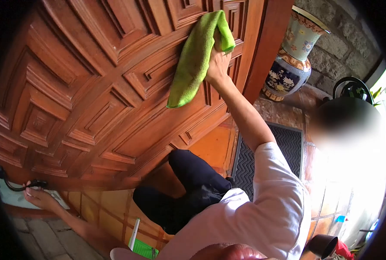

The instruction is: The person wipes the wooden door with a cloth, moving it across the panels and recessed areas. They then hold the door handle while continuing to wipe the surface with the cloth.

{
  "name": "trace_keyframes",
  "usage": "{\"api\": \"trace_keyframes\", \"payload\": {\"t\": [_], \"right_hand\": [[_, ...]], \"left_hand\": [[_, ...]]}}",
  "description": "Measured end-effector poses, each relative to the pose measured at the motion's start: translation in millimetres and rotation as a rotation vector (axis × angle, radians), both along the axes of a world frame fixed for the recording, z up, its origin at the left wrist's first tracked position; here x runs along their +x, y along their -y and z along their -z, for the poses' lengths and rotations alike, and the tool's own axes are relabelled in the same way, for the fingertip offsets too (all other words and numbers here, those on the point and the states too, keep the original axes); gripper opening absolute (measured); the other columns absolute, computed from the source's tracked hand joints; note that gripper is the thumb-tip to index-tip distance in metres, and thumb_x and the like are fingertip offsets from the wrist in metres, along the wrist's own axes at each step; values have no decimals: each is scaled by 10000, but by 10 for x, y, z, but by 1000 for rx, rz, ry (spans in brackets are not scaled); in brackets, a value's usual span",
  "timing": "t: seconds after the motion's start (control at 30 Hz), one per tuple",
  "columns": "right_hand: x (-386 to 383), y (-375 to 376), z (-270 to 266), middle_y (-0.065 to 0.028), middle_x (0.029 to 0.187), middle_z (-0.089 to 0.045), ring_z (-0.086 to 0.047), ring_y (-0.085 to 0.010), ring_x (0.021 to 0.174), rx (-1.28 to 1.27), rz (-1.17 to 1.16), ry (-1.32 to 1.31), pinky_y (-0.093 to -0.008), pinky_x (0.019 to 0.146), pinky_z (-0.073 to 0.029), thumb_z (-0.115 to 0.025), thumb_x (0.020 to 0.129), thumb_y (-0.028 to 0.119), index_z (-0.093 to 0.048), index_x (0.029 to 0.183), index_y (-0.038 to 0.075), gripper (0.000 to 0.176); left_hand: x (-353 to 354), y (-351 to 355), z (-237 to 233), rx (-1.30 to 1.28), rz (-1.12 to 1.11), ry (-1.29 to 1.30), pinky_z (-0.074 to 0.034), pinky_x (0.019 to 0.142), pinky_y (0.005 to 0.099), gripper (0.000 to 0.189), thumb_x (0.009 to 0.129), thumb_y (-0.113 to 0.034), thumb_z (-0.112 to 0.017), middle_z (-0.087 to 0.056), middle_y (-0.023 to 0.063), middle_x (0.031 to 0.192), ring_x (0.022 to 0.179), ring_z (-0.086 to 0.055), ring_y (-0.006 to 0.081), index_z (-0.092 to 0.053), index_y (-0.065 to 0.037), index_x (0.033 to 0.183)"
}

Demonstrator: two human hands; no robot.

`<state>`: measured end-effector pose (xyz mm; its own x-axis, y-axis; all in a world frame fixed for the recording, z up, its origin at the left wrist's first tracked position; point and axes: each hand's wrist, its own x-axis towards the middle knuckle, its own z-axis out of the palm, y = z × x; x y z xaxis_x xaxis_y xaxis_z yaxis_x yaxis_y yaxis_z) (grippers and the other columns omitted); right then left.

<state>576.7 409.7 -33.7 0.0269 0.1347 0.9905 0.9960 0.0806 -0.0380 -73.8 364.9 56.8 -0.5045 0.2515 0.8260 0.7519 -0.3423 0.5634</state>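
Note:
My right hand (219, 67) presses a bright green cleaning cloth (194, 65) against the carved wooden door (156, 123). The cloth covers its fingertips, and one long end hangs down to the left along the raised panels. Far to the lower left, my left hand (39, 198) has its fingers curled at the black curved door handle (38, 184) on the door's edge. My left arm reaches out low, while the right one stretches upward across the view.
A tall painted vase (290, 56) stands by the stone wall (338, 45), right of the door. A black ridged doormat (284, 145) lies on the tiled floor. A green dustpan-like object (144, 248) sits at the bottom. Blur and glare hide the right side.

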Motion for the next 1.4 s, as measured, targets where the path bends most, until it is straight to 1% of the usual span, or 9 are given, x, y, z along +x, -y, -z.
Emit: {"api": "trace_keyframes", "payload": {"t": [0.4,0.5,0.6,0.73,0.93,1.0,1.07,1.17,1.4], "right_hand": [[511,-613,192,-164,1377,-588,-618,-329,1167,197,-409,-540,-486,987,-506,-664,931,295,-495,1465,77,601],[599,-178,-239,-163,1505,-481,-574,-322,1239,108,50,82,-436,991,-503,-714,847,238,-483,1486,92,695],[1290,-179,-954,-144,1395,-565,-573,-259,1263,-792,-475,-991,-394,1103,-451,-657,939,174,-477,1454,45,561],[1167,-221,-451,-134,1432,-530,-525,-248,1314,60,-140,-218,-374,1141,-398,-644,958,172,-444,1475,46,568],[993,-421,-197,-119,1489,-477,-455,-232,1391,131,-190,-343,-345,1200,-320,-623,987,169,-396,1506,49,579],[802,-160,-26,-91,1539,-406,-403,-213,1420,20,-886,-604,-316,1215,-276,-608,1004,168,-318,1545,58,623],[499,-79,-145,-101,1303,-623,-601,-241,1173,-154,-786,-906,-357,1036,-462,-597,983,122,-551,1365,7,401],[595,-214,100,-105,1146,-683,-642,-265,1060,23,-359,-175,-377,920,-523,-626,924,93,-681,1174,29,265],[76,-118,169,-175,1361,-563,-533,-362,1244,-150,-326,-102,-472,1041,-433,-657,919,296,-620,1273,71,421]], "left_hand": [[-113,-88,57,-12,-132,-156,-504,730,311,484,1104,-395,-393,-621,118,1190,948,-612,197,-560,29,1270],[3,-63,57,-12,-140,-104,-503,730,314,477,1106,-387,-391,-628,116,1165,955,-612,196,-565,28,1262],[-74,-90,47,-22,-164,-89,-505,798,350,496,1103,-410,-376,-639,123,1170,996,-622,238,-578,10,1273],[-93,-80,98,-44,-258,-158,-497,904,399,528,1098,-444,-355,-602,154,1256,1078,-619,297,-601,-13,1278],[-214,-171,147,-12,-281,-191,-484,933,440,537,1092,-457,-365,-532,171,1357,1110,-605,322,-597,-12,1284],[-280,-169,126,-64,-286,-223,-485,933,436,519,1100,-433,-352,-530,156,1369,1117,-606,319,-598,-14,1282],[-567,-239,181,32,-264,-390,-492,896,390,492,1112,-396,-330,-570,119,1317,1055,-607,277,-595,-18,1285],[47,-64,45,2,-20,-52,-481,818,309,371,1111,-297,-383,-660,69,1170,1002,-584,178,-530,-26,1317],[-103,-53,19,-10,148,53,-470,862,331,343,1100,-339,-375,-622,7,1202,1080,-551,165,-584,-105,1238]]}}
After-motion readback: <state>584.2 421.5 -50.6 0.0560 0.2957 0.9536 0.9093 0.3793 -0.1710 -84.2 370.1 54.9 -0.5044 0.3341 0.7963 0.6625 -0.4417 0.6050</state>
